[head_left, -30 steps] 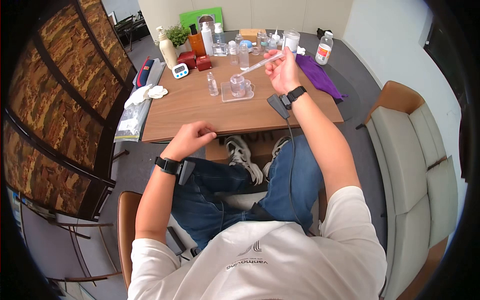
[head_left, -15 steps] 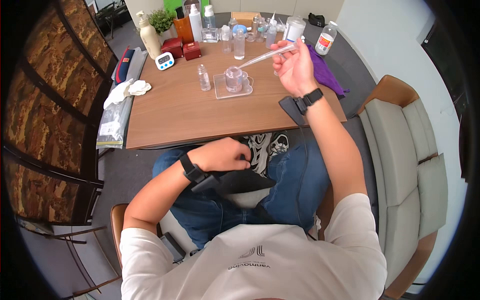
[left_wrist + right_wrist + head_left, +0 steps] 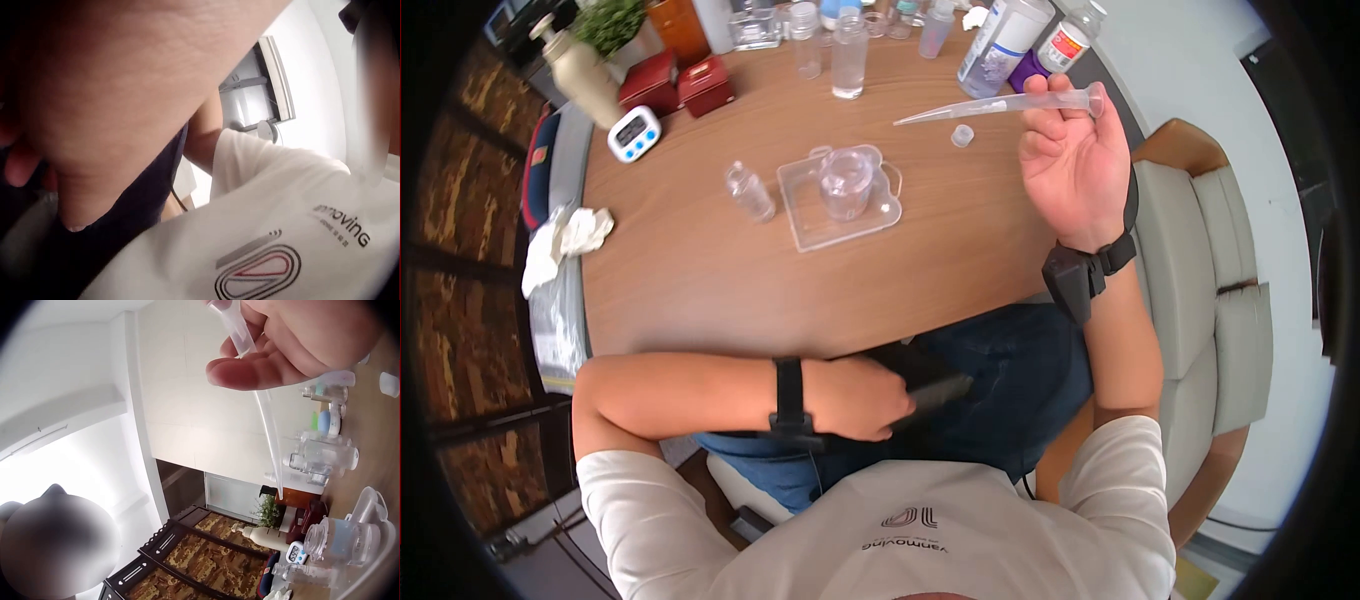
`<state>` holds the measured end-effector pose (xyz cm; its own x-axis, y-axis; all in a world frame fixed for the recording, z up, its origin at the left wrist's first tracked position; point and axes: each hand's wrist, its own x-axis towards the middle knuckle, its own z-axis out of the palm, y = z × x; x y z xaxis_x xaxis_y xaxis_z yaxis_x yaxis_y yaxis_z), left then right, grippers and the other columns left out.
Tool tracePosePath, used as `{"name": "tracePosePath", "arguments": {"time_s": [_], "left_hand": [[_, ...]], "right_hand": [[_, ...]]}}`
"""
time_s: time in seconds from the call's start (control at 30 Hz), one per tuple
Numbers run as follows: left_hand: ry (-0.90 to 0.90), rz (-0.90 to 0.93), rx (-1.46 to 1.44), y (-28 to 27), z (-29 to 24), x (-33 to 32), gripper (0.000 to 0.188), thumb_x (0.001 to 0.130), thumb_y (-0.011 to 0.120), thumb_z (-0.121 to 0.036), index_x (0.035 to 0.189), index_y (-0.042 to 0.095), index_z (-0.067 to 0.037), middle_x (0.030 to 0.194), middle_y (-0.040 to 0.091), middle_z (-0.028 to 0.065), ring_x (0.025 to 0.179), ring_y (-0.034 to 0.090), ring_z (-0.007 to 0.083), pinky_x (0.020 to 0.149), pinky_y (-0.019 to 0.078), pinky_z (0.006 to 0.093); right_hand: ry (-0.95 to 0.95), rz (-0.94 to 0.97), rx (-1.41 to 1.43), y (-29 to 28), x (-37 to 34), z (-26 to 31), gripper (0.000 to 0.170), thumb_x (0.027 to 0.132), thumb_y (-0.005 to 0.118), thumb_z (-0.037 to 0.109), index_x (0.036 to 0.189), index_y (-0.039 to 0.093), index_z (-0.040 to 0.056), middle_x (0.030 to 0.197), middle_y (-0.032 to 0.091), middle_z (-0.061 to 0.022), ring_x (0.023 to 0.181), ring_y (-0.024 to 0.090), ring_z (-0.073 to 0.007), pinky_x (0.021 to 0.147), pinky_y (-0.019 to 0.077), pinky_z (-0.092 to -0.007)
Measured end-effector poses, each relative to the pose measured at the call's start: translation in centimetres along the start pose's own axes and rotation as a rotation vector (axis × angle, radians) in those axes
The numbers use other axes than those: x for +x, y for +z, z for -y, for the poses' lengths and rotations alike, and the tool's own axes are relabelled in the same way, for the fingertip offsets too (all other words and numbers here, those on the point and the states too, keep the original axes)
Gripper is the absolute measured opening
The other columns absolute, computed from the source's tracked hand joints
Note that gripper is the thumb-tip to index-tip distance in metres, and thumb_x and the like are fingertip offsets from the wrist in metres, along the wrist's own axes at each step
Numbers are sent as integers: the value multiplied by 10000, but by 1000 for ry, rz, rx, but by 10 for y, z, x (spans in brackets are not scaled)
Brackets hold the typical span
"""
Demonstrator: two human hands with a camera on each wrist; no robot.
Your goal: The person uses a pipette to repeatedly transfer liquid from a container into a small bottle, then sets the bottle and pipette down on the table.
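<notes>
My right hand [image 3: 1080, 175] is raised over the table's right part, pinching a clear, tapered plastic pipette [image 3: 990, 107] near its wide end. Its thin tip points left above the table. A small clear jar [image 3: 846, 195], without a lid, stands on a transparent cloud-edged tray [image 3: 802, 238]. Left of the tray is a slim clear bottle [image 3: 752, 195] with liquid in it. A small translucent cap [image 3: 963, 135] lies below the pipette. My left hand [image 3: 855, 398] hangs over my lap, fingers loosely curled, beside a blurred dark shape [image 3: 930, 385].
At the back stand clear bottles [image 3: 850, 60], a large labelled container [image 3: 1000, 50] and a red-labelled bottle [image 3: 1065, 45]. To the left are red boxes [image 3: 705, 85], a white timer [image 3: 634, 134], a cream pump bottle [image 3: 580, 75] and crumpled tissue [image 3: 587, 230].
My right hand has lifted the pipette away from the jar, rightward. My left hand has moved from near the table's front edge down across my lap. The head view has come closer to the table.
</notes>
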<state>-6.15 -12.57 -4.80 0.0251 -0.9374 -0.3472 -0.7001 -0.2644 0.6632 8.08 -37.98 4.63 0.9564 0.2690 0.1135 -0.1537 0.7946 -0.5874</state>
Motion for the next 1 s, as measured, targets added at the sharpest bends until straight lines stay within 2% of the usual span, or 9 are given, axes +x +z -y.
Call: {"name": "tracePosePath", "arguments": {"time_s": [0.13,0.2,0.3,0.53,0.67,0.77,0.9,0.97,1.0], "left_hand": [[-1,78,-22,8,8,-4,323,901,711,-304,1014,655,-6,927,697,200,891,697,415,795,575,501],[21,-1,-48,9,8,-7,304,891,723,-281,1008,658,-8,914,698,190,895,698,398,792,573,492],[6,-51,-82,9,6,-5,298,884,730,-268,991,652,0,901,696,187,879,694,380,795,569,475],[-41,-71,38,19,7,-4,308,894,721,-281,1014,652,-6,896,690,170,868,689,364,783,562,469],[-87,-13,25,10,3,-4,316,905,712,-295,1038,650,-15,900,687,162,874,690,358,792,563,464],[-71,-44,-13,11,5,-4,327,909,709,-307,1059,645,-24,906,685,159,879,689,359,801,563,462],[-67,-42,-21,9,5,-5,341,913,708,-309,1087,635,-24,911,678,161,891,688,363,803,566,459],[-50,-63,-48,9,4,-4,344,915,707,-307,1095,632,-23,911,676,162,893,688,365,803,567,458],[-64,-59,-39,8,3,-5,346,916,707,-303,1100,629,-20,913,674,163,897,688,366,805,567,455]], "right_hand": [[50,-41,76,-2,5,0,418,1086,432,415,1142,616,43,1164,666,-133,800,539,-176,701,479,-286],[86,-52,91,3,7,-7,426,1089,419,422,1142,619,49,1163,670,-128,793,537,-177,695,476,-285],[72,8,-113,20,9,-21,544,1105,298,480,1117,629,50,1139,687,-145,721,557,-188,650,491,-295],[-1,254,-579,40,4,-57,641,1099,230,540,1117,599,15,1158,662,-190,582,597,-197,510,493,-296],[54,157,-827,70,1,-66,737,1083,242,590,1344,550,-27,1318,629,-230,575,604,-171,522,472,-264],[76,196,-856,74,1,-63,760,1080,240,600,1441,483,-24,1420,580,-231,559,579,-147,524,457,-252],[66,192,-704,71,-5,-40,725,1090,239,572,1431,482,-20,1440,570,-207,588,553,-137,533,449,-247],[-279,218,-535,57,-3,-22,676,1101,239,529,1381,523,-17,1436,579,-183,633,533,-130,536,433,-244],[-299,209,-390,37,-2,-9,617,1106,262,491,1324,564,-1,1305,647,-155,659,522,-131,536,418,-243]]}}
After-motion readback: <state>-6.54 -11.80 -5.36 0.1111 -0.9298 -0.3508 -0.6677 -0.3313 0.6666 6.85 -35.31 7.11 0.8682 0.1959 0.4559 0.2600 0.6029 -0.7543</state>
